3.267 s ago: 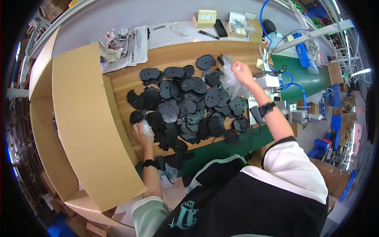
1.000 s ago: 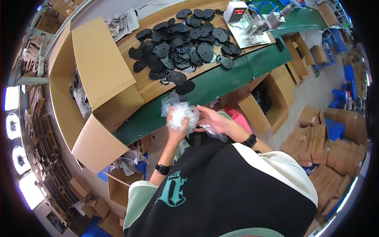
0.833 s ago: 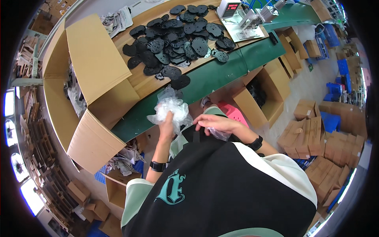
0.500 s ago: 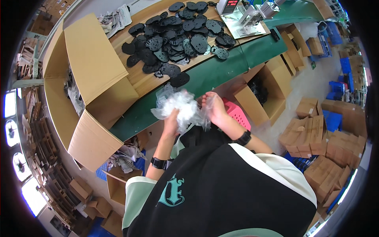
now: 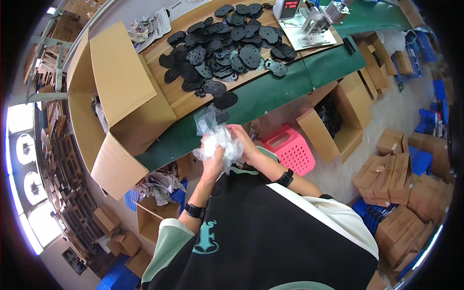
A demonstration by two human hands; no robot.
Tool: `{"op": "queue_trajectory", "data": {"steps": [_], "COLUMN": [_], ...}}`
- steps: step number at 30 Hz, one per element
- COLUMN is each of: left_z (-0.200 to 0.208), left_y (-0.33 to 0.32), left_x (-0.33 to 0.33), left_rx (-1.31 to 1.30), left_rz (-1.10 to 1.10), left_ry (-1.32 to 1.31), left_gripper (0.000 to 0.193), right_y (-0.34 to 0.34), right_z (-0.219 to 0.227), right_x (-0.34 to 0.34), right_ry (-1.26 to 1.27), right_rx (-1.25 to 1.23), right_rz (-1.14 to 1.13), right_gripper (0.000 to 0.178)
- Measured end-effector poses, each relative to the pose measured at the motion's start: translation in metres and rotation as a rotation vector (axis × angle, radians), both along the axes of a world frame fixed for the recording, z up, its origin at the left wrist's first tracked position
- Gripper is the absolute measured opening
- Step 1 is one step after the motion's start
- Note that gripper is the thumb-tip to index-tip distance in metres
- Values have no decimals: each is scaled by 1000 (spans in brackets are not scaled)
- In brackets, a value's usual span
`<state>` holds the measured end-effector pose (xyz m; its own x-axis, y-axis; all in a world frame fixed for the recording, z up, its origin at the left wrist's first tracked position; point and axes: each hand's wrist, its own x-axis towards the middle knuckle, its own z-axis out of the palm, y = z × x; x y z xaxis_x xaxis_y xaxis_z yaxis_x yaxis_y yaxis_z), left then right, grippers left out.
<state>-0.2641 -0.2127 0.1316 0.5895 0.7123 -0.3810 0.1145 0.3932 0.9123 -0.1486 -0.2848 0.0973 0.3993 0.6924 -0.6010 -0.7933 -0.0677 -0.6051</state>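
My left hand (image 5: 212, 163) is closed round a crumpled wad of clear plastic bags (image 5: 223, 144), its thumb laid over the near side. Against the right side of the wad, my right hand (image 5: 246, 145) presses with curled fingers, partly hidden by the plastic. A loose flap of the film sticks up toward the green bench edge (image 5: 166, 147). Just beyond it, a few flat black oval plates (image 5: 225, 100) lie at the front of a large heap on the wooden board (image 5: 180, 107).
A large open carton (image 5: 121, 82) stands at the left of the bench. A pink perforated basket (image 5: 296, 153) is right of my hands, beside an open carton (image 5: 355, 125) holding black material. A small bench machine (image 5: 316, 29) with a red display sits at the back right.
My right hand has come in from the right, where it held a stretch of film, onto the wad. The wad is more bunched up, and the pink basket shows more fully.
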Motion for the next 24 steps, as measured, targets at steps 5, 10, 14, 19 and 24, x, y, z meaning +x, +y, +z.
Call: {"op": "queue_trajectory", "data": {"steps": [5,10,14,19,24], "left_z": [1,-12,-16,18,13], "left_y": [-14,-33,-46,-81,-115], "left_x": [-21,-87,-145,-182,-196], "left_rx": [141,466,896,982,1019], "left_rz": [52,-155,-364,-410,-497], "left_ry": [-82,-107,-26,-34,-160], "left_gripper": [53,31,29,41,45], "right_y": [-36,-56,-78,-112,-149], "right_z": [46,32,35,59,51], "right_x": [-37,-135,-211,-266,-287], "right_ry": [451,321,147,-219,-507], "right_rx": [238,386,363,369,167], "right_rz": [119,-129,-282,-334,-367], "right_gripper": [68,66,64,74,62]}}
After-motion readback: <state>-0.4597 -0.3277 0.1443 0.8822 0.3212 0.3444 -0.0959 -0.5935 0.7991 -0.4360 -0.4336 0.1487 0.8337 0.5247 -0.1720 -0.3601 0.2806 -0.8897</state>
